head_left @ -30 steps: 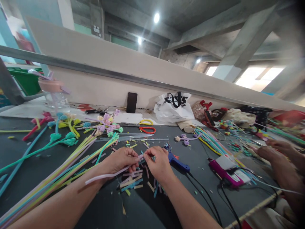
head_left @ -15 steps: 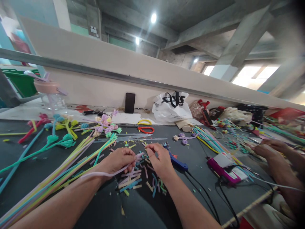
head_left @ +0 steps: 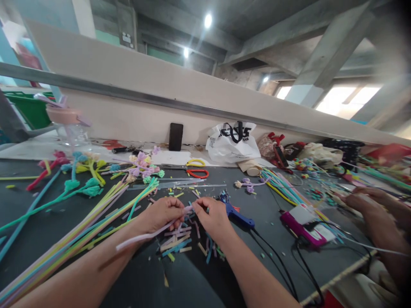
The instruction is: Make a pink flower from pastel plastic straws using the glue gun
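Note:
My left hand (head_left: 162, 215) is closed on a long pale lilac pipe cleaner (head_left: 145, 235) whose free end trails back over my left forearm. My right hand (head_left: 212, 216) pinches the pipe cleaner's curled tip where both hands meet, just above the dark table (head_left: 48, 222). Under my hands lie several short cut pieces (head_left: 178, 245) in pink, blue, yellow and green. A blue glue gun (head_left: 236, 214) lies right beside my right hand, its black cord running toward the table's near edge.
A sheaf of long coloured pipe cleaners (head_left: 77, 239) stretches left. Finished flowers (head_left: 141, 167), red scissors (head_left: 198, 173), yellow scissors (head_left: 196, 163), a black phone (head_left: 176, 137) and a white bag (head_left: 233, 143) stand farther back. Another person's hands (head_left: 374, 209) work at right near a pink glue gun (head_left: 303, 226).
My right hand, briefly off the pipe cleaner's tip half a second ago, has closed on it again beside my left hand. The camera view shifted slightly.

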